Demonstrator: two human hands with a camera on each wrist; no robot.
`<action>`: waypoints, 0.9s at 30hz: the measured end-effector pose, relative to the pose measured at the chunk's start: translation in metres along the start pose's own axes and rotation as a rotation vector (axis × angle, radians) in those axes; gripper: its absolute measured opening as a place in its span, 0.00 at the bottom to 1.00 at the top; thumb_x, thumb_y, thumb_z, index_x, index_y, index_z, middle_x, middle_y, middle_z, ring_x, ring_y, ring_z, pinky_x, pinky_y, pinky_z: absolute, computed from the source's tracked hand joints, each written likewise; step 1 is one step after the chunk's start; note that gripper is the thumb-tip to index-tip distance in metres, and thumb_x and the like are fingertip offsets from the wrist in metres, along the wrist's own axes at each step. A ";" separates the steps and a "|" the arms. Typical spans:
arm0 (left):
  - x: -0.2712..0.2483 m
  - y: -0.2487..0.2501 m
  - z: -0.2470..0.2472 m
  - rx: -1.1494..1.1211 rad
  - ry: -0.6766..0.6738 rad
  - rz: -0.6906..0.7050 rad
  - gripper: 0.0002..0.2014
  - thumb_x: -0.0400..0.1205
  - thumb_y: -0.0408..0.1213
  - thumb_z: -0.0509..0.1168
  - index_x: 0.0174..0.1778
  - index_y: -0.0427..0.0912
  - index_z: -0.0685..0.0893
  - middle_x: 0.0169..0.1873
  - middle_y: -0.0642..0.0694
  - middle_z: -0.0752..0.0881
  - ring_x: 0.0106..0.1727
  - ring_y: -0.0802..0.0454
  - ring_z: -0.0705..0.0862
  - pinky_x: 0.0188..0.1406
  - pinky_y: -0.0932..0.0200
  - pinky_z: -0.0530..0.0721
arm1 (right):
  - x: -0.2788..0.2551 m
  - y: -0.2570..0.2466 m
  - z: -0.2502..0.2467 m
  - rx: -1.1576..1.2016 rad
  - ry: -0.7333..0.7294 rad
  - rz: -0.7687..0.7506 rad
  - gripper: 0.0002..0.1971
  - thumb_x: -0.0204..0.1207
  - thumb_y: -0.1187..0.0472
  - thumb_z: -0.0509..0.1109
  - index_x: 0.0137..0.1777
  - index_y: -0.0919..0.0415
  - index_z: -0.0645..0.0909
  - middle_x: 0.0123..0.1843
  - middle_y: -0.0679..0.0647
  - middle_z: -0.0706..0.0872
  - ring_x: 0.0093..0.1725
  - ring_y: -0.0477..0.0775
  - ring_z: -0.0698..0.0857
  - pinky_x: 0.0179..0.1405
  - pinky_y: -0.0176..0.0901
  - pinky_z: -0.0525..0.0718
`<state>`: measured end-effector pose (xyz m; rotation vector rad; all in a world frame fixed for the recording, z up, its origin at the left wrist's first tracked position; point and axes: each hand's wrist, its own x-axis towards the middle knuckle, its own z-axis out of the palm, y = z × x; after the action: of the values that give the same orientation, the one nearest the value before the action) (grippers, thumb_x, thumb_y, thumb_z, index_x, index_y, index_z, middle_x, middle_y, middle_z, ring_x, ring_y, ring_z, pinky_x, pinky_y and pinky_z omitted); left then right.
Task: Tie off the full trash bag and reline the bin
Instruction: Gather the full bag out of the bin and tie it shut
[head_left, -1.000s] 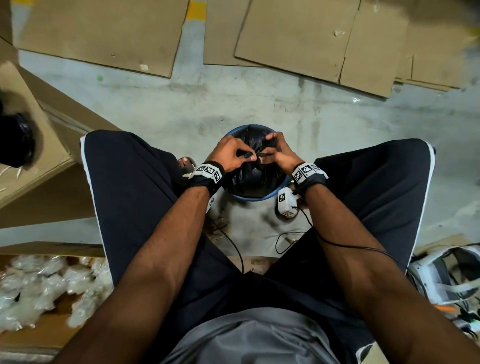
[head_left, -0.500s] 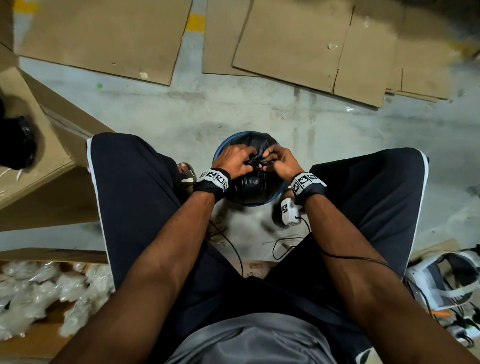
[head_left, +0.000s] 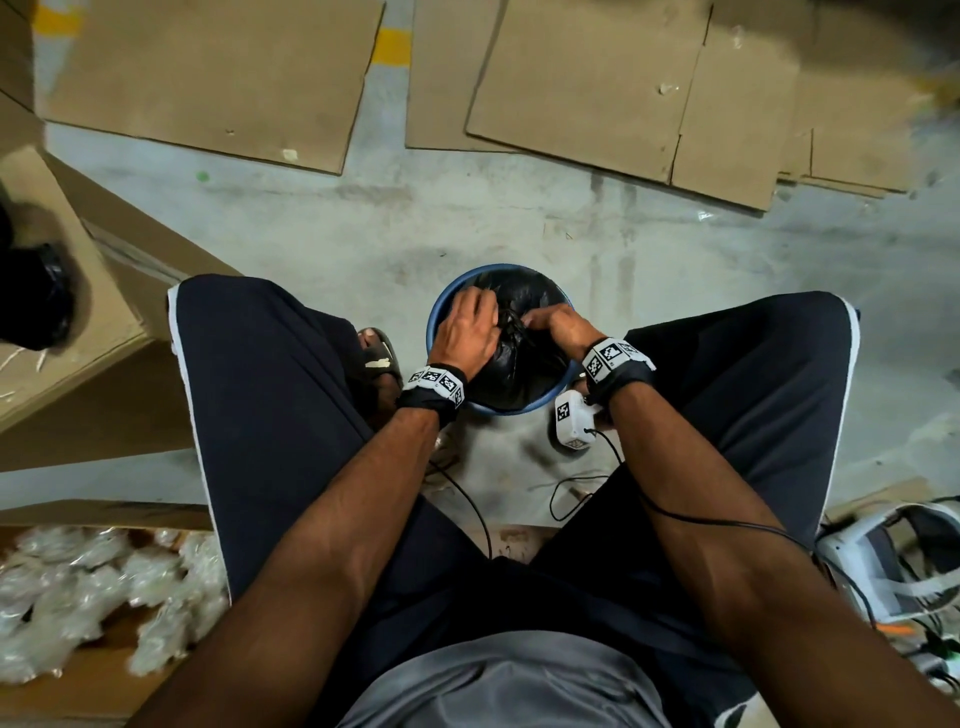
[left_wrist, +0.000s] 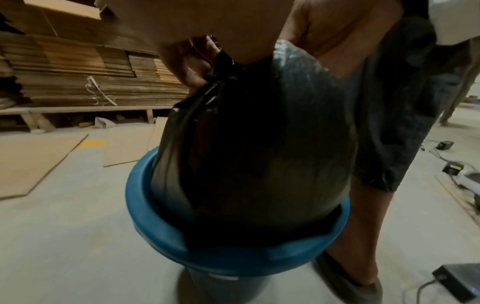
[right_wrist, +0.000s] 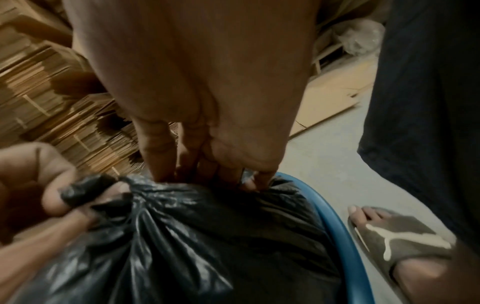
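Both hands have dropped lower onto the bag since the earlier frames, and the left hand (head_left: 466, 332) now lies spread over the gathered top rather than pinching beside the right. From the head view, the black trash bag (head_left: 511, 379) sits in the blue bin (head_left: 435, 332) on the concrete floor between the person's knees, with flattened cardboard sheets (head_left: 597, 88) beyond. That view hides the fingers' work. The right wrist view shows it: the right hand (right_wrist: 33, 185) has its grip clenched on a twisted tail of black plastic, while the left hand's fingers (right_wrist: 155, 156) reach down into the bunched neck, their tips buried in the plastic. The left wrist view alone shows how far the full bag bulges above the bin's rim (left_wrist: 155, 226), and a stack of cardboard (left_wrist: 78, 72) on a low shelf behind. A sandal (right_wrist: 397, 236) stands just beside the bin.
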<state>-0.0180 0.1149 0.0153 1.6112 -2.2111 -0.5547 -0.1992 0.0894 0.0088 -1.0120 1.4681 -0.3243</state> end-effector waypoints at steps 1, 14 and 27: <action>-0.001 0.000 0.002 -0.012 -0.001 -0.013 0.10 0.74 0.31 0.65 0.50 0.33 0.79 0.49 0.33 0.81 0.52 0.33 0.82 0.51 0.42 0.82 | 0.007 0.007 0.000 0.027 -0.003 0.043 0.09 0.72 0.54 0.73 0.43 0.56 0.92 0.46 0.50 0.94 0.54 0.52 0.89 0.68 0.43 0.79; 0.014 -0.016 -0.006 -0.410 -0.059 -0.247 0.06 0.78 0.36 0.75 0.49 0.44 0.93 0.49 0.45 0.92 0.52 0.49 0.89 0.58 0.58 0.84 | -0.004 0.015 0.013 0.245 0.131 -0.037 0.11 0.81 0.64 0.73 0.36 0.56 0.86 0.33 0.52 0.86 0.39 0.51 0.81 0.49 0.40 0.79; 0.009 -0.031 0.016 -0.841 0.029 -0.704 0.07 0.74 0.33 0.74 0.34 0.51 0.90 0.35 0.42 0.93 0.44 0.45 0.94 0.59 0.45 0.90 | -0.016 0.006 0.014 0.342 0.149 -0.043 0.13 0.84 0.71 0.64 0.49 0.54 0.85 0.40 0.50 0.87 0.37 0.45 0.83 0.24 0.36 0.79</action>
<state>-0.0033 0.0997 -0.0131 1.7836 -1.0367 -1.3899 -0.1908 0.1101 0.0126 -0.7553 1.4630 -0.6699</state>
